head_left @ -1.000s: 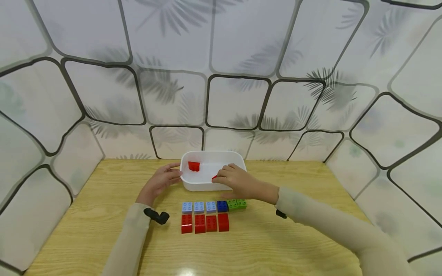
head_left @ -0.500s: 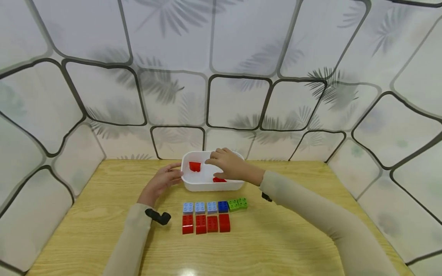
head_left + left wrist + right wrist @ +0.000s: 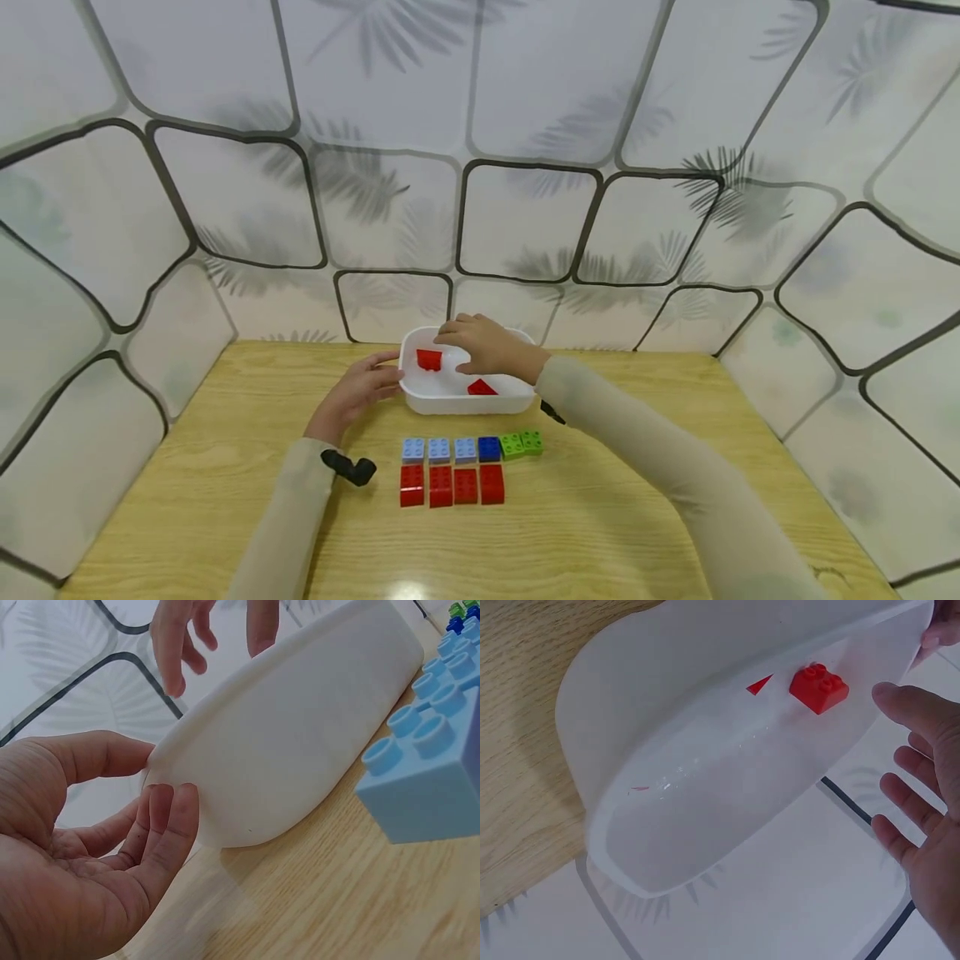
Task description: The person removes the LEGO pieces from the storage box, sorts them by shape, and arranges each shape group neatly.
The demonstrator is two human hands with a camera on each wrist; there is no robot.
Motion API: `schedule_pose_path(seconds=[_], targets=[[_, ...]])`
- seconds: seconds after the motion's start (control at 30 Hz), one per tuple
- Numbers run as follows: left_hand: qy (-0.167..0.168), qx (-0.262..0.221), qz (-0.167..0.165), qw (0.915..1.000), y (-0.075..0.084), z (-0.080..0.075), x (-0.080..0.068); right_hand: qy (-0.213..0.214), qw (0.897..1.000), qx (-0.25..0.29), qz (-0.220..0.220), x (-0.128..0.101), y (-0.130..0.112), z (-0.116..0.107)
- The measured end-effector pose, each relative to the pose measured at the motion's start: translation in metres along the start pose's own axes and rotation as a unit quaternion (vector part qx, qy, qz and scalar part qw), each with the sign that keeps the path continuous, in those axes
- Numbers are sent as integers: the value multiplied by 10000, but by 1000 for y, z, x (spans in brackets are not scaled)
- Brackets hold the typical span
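A white plastic tub (image 3: 468,406) stands at the back of the table. My left hand (image 3: 358,393) touches its left end, thumb at the rim and bent fingertips against the outer wall in the left wrist view. Inside lie a red toy brick (image 3: 819,690) with studs, toward the left end, and another red piece (image 3: 481,387) by the near wall, mostly hidden by that wall in the right wrist view. Over the tub hovers my right hand (image 3: 487,346), thumb and fingers apart with nothing between them, thumb tip close to the studded brick.
In front of the tub runs a row of bricks: light blue (image 3: 438,450), dark blue (image 3: 489,448) and green (image 3: 521,444). Nearer is a row of red bricks (image 3: 440,486). A patterned curtain (image 3: 517,217) encloses the table (image 3: 600,525) at back and sides.
My right hand has let go of the red piece near the tub's front wall and moved left toward the other red brick. My left hand has stayed at the tub's end.
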State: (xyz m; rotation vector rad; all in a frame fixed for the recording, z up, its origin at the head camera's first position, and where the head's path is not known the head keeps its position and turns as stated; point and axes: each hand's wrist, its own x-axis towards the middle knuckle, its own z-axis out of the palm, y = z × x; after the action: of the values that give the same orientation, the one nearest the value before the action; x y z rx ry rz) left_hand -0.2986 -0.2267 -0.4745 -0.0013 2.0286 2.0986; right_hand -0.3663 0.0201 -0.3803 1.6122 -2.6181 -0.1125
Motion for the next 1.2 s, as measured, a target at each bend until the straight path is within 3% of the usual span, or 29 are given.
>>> schedule_pose_path(seconds=[0.57, 1.2], targets=[[-221, -70, 152, 9996, -5, -1, 5, -444, 9982, 322, 246, 40, 1, 20], [-84, -123, 101, 9998, -6, -2, 3, -532, 9975, 319, 338, 60, -2, 40]])
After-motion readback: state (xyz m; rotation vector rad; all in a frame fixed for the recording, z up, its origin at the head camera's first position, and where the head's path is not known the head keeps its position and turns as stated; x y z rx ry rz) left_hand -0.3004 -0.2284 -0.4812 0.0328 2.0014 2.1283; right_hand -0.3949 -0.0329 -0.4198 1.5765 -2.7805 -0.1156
